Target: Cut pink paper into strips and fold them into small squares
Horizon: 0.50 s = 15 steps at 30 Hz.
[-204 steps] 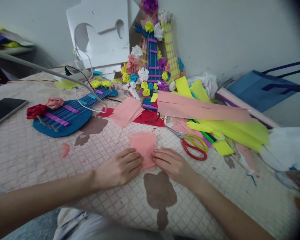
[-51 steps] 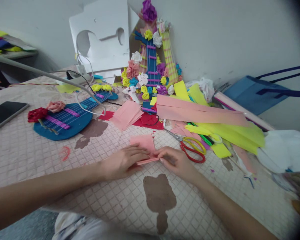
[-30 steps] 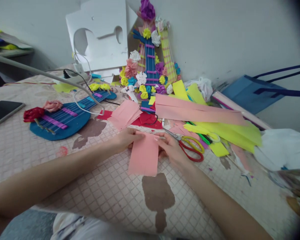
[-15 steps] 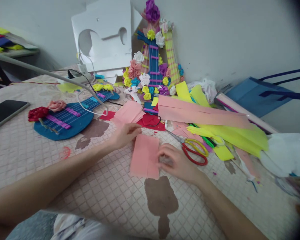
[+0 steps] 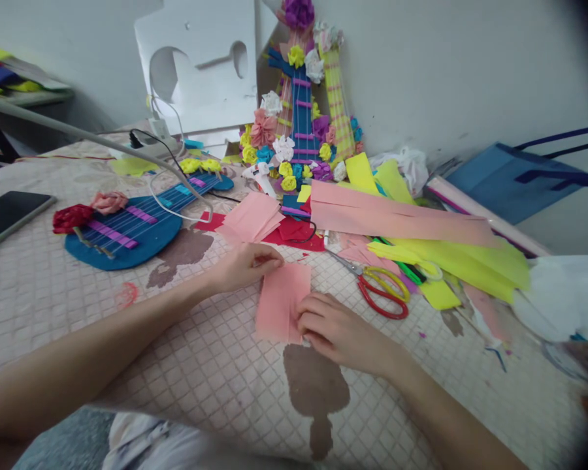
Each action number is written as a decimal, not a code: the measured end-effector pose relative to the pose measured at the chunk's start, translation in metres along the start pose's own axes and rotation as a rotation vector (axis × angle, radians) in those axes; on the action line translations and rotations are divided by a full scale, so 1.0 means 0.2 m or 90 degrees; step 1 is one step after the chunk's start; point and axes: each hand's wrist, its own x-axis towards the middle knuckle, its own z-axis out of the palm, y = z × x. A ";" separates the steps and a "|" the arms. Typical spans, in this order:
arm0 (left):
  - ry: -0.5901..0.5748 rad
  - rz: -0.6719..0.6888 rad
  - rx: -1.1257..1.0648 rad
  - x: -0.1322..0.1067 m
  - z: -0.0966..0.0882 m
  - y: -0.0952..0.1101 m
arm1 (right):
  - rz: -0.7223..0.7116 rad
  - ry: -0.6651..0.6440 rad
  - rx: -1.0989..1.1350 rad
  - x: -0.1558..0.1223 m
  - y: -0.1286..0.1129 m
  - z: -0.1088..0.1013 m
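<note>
A rectangle of pink crepe paper (image 5: 281,297) lies on the table in front of me, with a lengthwise crease or edge near its right side. My left hand (image 5: 245,266) pinches its upper left corner between thumb and fingers. At the lower right edge, my right hand (image 5: 338,329) has its fingers curled together on the paper, covering that corner. Just beyond my left hand rests a stack of pink paper pieces (image 5: 251,219), partly over red paper (image 5: 294,232). Scissors (image 5: 385,294) with red and yellow handles lie to the right of the paper.
A blue paper guitar (image 5: 127,228) with flowers sits at left, near a phone (image 5: 12,215). A white cable (image 5: 88,135) arches over the table. Behind are a glue gun (image 5: 259,176), flowered guitars (image 5: 301,117) and white foam board (image 5: 200,72). Pink and yellow strips (image 5: 402,215) spread right.
My right hand has moved left and slightly down, closing its fingers on the paper's right edge. My left hand has shifted slightly right on the top corner.
</note>
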 end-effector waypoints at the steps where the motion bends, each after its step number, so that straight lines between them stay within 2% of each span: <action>1: -0.005 0.001 -0.003 0.00 0.00 -0.01 | 0.002 0.006 0.018 0.00 0.00 0.00; 5: -0.010 -0.017 -0.020 0.01 0.00 -0.01 | 0.047 0.050 0.129 0.00 0.02 -0.01; 11: 0.008 -0.002 -0.046 0.00 -0.03 0.00 | 0.147 0.175 0.293 -0.01 0.05 -0.02; 15: -0.128 0.143 -0.138 -0.01 -0.09 0.01 | 0.218 0.284 0.387 0.02 0.10 -0.04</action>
